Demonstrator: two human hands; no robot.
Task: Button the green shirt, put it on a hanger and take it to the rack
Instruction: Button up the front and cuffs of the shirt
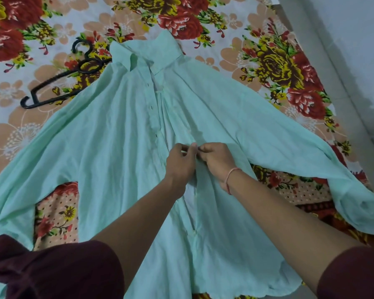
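— What takes up most of the view?

— A bed (257,61) under a floral sheet of red, yellow and peach blooms, with a pale wall (354,39) along its right side.

— And the green shirt (108,152)?

— Spread flat on the bed, front up, collar at the far end, both sleeves fanned out to the sides. The front placket runs down the middle; the upper part lies partly open.

— Is the hanger (58,83) there?

— Yes, a black one, lying on the sheet just beside the shirt's left shoulder, its right end tucked under the cloth.

— Where are the hands?

— Both at mid-placket, touching each other. The left hand (180,161) pinches the placket edge between thumb and fingers. The right hand (218,160), a pink thread at its wrist, is closed on the facing edge. Whatever button is between them is too small to make out.

— Sleeves?

— Dark maroon, pushed up both arms.
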